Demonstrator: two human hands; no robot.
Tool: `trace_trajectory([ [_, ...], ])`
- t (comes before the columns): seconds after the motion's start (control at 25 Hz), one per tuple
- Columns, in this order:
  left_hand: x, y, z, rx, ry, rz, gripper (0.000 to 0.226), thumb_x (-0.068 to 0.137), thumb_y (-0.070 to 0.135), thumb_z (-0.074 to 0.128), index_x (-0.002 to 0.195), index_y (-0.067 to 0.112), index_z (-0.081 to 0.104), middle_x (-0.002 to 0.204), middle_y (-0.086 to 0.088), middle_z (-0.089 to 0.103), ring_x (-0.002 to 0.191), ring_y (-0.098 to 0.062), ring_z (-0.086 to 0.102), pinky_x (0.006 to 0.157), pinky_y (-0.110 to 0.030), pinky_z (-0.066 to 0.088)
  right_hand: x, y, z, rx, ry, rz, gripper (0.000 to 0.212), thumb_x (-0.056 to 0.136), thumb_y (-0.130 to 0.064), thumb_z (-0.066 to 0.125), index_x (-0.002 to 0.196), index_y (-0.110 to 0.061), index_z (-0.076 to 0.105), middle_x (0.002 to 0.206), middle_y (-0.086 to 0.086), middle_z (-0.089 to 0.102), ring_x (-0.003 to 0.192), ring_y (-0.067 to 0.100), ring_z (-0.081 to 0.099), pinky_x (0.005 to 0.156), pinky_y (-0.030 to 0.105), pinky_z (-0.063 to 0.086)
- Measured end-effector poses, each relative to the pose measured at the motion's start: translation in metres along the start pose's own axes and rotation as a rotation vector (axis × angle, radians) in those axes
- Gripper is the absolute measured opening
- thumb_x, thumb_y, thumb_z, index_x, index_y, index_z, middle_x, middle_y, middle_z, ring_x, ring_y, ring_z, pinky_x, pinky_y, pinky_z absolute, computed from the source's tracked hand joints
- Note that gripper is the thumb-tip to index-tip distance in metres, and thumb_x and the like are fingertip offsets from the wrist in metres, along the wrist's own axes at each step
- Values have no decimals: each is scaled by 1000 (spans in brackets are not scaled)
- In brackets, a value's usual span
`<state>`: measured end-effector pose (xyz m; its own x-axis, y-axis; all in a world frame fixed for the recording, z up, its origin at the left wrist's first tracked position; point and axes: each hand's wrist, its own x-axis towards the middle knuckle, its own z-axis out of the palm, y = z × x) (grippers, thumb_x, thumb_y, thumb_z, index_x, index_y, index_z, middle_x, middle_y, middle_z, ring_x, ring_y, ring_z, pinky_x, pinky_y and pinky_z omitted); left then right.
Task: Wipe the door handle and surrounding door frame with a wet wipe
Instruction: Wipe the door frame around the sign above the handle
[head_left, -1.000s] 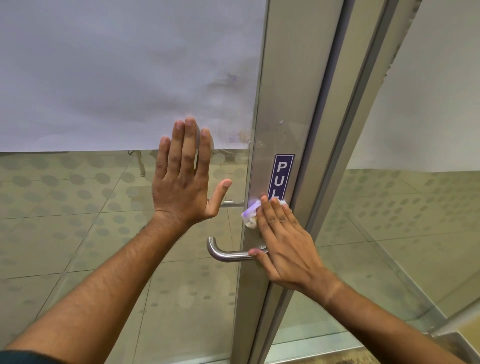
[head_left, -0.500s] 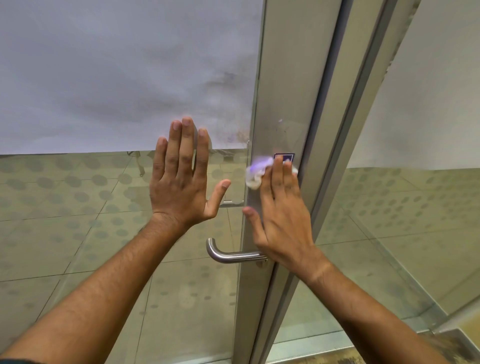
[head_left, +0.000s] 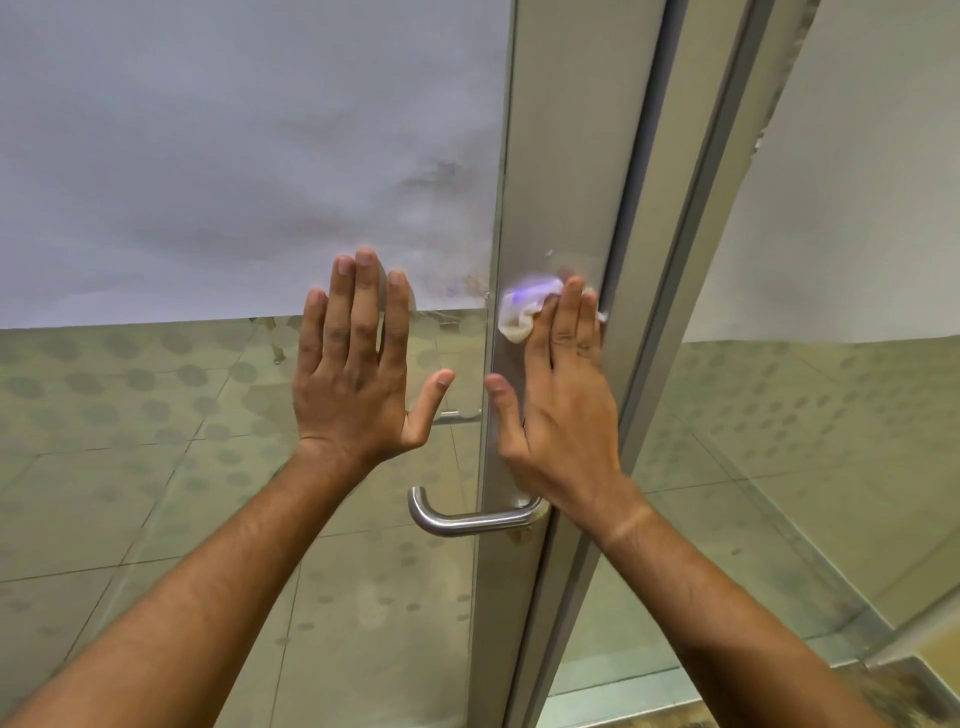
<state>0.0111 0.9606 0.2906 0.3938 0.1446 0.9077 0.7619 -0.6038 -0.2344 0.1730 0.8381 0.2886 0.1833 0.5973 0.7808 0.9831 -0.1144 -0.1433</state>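
Scene: a person stands at a glass door, both bare hands raised against it
Left hand: the left hand (head_left: 358, 364) lies flat on the glass panel (head_left: 156, 467), fingers straight and together, thumb spread, holding nothing; it looks to be steadying the door
Right hand: the right hand (head_left: 561, 395) presses a crumpled wet wipe (head_left: 522, 309) against the door frame (head_left: 561, 156), fingers straight over the cloth and not curled round it
Wipe: white and bunched, showing above and left of the fingertips, flat on the metal upright, well above the door handle (head_left: 467, 517)
Handle: the steel lever juts left from the frame below the right wrist, untouched by either hand
In progress: the frame is being wiped at about the height of the frosted band's lower edge
Done so far: cannot be judged for certain; no clear wet streak shows on the metal
Still to do: probably the frame higher up, and smudges show on the frosted film (head_left: 452, 280) beside it; whether the handle has had its wipe cannot be told
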Motion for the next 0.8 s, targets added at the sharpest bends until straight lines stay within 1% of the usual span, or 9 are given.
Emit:
trace_trajectory([
  [0.08,1,0,0,3,-5,-10,98,94,61,46,160,3,1,162,-23,5,154,-28,-14,126,-47,0,-15,0,6,-40,-58,-36,82,101,-50,32,153,5,1,161,21,-13,151,36,-9,124,47,2],
  [0.2,1,0,-1,9,-11,-15,97,94,61,46,158,1,7,161,-23,5,154,-27,-17,126,-45,-3,-61,-2,12,-126,-265,-99,82,100,-52,33,153,3,2,160,21,-15,151,32,-11,123,42,-2],
  [0.24,1,1,-1,11,-13,-17,96,94,61,46,158,1,8,161,-23,5,154,-27,-18,126,-45,-3,-63,-1,12,-125,-270,-107,81,100,-52,32,153,2,3,161,20,-15,151,31,-11,123,41,-2],
  [0.44,0,0,0,-3,-4,-2,98,94,61,46,160,3,1,162,-23,5,154,-28,-14,126,-47,0,0,-5,2,-12,-20,-43,77,102,-45,34,153,5,6,161,21,-11,151,37,-8,124,46,1],
  [0.56,1,0,1,-3,-3,-6,97,94,61,45,160,3,3,162,-23,5,154,-28,-14,126,-47,0,-23,0,11,-90,-62,-114,72,102,-37,37,152,6,6,160,22,-7,150,37,-6,124,46,2],
  [0.6,1,0,1,-1,-7,-8,97,94,61,45,159,2,4,162,-23,5,154,-28,-15,126,-46,-1,-38,3,13,-118,-97,-146,71,101,-31,43,152,5,8,160,23,-4,151,37,-3,124,46,6],
  [0.68,1,0,1,-2,-9,-9,96,94,61,45,159,1,6,162,-23,5,154,-28,-15,126,-46,-1,-57,10,14,-123,-98,-183,73,89,-9,62,149,4,23,158,23,15,149,36,14,121,47,23],
  [0.76,1,0,0,-2,-9,-6,97,94,61,45,159,1,6,162,-23,6,154,-28,-15,126,-46,-2,-56,17,13,-67,18,-189,69,71,12,67,138,6,48,147,23,42,139,35,40,110,46,43],
  [0.8,1,0,0,2,-8,-5,97,94,60,45,159,1,6,162,-23,6,154,-28,-15,126,-46,-2,-53,18,11,-25,95,-187,62,67,17,66,128,6,60,139,22,53,131,33,51,103,44,49],
])
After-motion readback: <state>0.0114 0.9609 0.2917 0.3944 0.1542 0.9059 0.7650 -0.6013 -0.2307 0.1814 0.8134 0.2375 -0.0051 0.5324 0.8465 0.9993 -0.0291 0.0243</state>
